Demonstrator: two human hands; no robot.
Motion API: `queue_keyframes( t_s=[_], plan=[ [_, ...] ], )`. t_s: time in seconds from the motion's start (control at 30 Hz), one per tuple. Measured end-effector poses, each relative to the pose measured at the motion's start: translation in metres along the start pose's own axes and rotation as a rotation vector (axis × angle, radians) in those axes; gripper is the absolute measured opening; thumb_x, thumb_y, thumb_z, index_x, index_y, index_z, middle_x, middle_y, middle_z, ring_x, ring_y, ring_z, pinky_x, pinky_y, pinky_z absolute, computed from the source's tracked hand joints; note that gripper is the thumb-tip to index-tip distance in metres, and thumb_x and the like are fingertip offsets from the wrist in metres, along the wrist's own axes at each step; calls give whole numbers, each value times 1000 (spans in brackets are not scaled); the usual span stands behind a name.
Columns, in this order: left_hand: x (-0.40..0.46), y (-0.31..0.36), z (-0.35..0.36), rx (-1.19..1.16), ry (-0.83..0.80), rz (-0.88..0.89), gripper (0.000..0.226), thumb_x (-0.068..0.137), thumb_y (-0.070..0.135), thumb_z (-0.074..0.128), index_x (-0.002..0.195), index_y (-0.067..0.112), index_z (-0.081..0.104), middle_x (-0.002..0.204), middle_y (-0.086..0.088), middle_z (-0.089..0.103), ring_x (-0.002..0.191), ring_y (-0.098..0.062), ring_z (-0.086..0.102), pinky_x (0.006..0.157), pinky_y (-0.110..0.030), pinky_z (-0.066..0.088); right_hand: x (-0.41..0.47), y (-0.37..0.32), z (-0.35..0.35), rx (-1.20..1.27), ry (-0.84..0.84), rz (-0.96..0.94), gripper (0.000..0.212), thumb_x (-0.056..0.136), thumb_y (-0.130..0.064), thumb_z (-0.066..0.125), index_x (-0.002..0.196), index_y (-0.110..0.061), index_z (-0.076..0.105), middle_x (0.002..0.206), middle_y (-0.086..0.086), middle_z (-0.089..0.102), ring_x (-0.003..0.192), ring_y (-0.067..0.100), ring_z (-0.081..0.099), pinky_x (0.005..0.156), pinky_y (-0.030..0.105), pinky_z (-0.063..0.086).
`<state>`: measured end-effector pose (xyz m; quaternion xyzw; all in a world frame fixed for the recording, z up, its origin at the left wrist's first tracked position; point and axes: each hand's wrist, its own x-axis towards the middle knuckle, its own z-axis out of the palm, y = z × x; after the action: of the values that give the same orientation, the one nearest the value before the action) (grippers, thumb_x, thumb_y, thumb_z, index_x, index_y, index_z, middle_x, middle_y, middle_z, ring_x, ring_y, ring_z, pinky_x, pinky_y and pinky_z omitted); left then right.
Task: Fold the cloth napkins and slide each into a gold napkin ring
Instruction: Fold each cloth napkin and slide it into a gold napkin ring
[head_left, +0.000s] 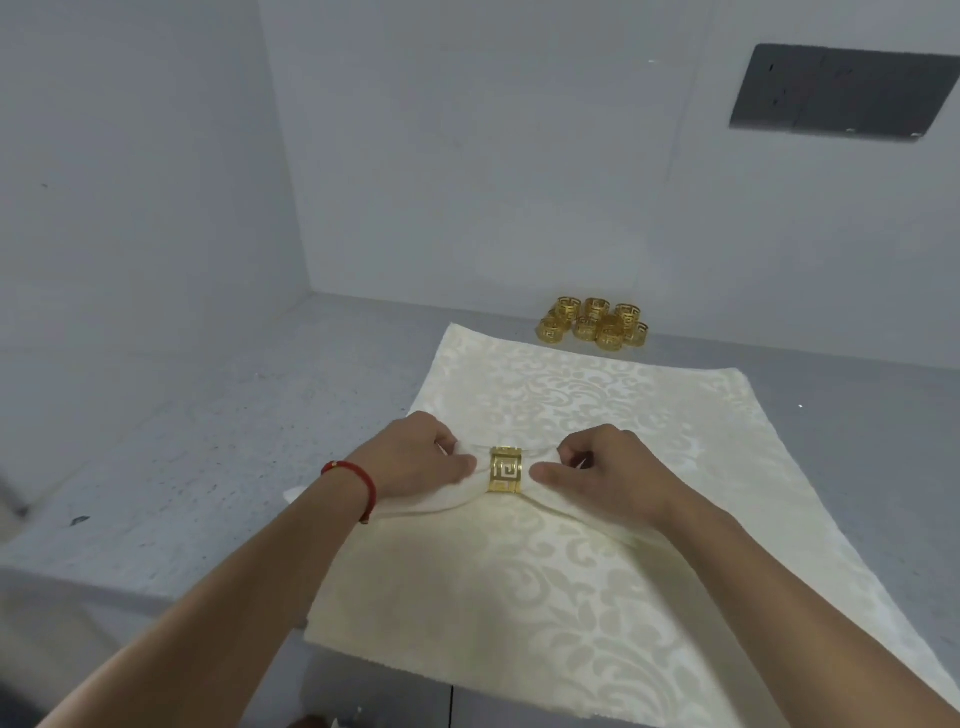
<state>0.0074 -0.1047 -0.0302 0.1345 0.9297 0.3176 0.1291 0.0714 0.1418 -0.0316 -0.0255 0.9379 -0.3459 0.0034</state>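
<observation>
A folded cream napkin (452, 496) lies across a flat spread napkin (571, 561) with a damask pattern. A gold napkin ring (505, 470) with a cut-out key pattern sits around the folded napkin's middle. My left hand (415, 457), with a red bracelet at the wrist, pinches the cloth just left of the ring. My right hand (602, 473) pinches the cloth just right of the ring. Both thumbs nearly touch the ring's sides. The folded napkin's ends are mostly hidden under my hands.
A cluster of several gold rings (595, 325) stands at the back of the grey table (208, 441), near the white wall. The table's front edge runs below my left forearm. A dark panel (841, 91) hangs on the wall at upper right.
</observation>
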Motion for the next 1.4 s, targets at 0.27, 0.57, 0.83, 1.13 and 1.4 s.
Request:
queue_keyframes(
  t_s=[0.27, 0.57, 0.83, 1.13, 1.4],
  plan=[
    [51, -62, -35, 33, 354, 14, 30, 95, 34, 53, 113, 16, 69, 103, -3, 69, 99, -24, 62, 78, -28, 45, 110, -48, 65, 58, 132, 29, 37, 80, -39, 70, 63, -13, 51, 59, -1, 52, 54, 16, 46, 53, 31, 36],
    [81, -111, -26, 515, 732, -92, 34, 81, 31, 52, 108, 11, 57, 115, -17, 52, 111, -38, 48, 100, -52, 37, 260, -84, 119, 28, 220, 25, 28, 85, -31, 71, 84, -3, 70, 80, 12, 71, 80, 29, 66, 69, 36, 53],
    [115, -118, -43, 581, 545, -172, 40, 88, 48, 28, 115, 26, 48, 111, -4, 45, 101, -27, 41, 90, -55, 32, 386, -114, 149, 32, 224, 71, 24, 88, -28, 70, 82, -6, 63, 69, 4, 58, 74, 28, 61, 54, 27, 36],
    [136, -124, -47, 568, 600, -200, 36, 91, 47, 33, 117, 28, 48, 114, -6, 50, 105, -33, 46, 91, -63, 31, 470, -121, 157, -34, 323, 174, 34, 96, -32, 69, 115, -5, 63, 113, 15, 67, 102, 34, 65, 73, 33, 43],
    [140, -127, -44, 568, 582, -225, 38, 91, 49, 30, 121, 30, 45, 121, -7, 48, 112, -34, 44, 94, -65, 28, 475, -121, 151, -191, 365, 137, 24, 100, -34, 57, 103, -11, 58, 106, 11, 59, 85, 26, 51, 72, 35, 40]
  ],
)
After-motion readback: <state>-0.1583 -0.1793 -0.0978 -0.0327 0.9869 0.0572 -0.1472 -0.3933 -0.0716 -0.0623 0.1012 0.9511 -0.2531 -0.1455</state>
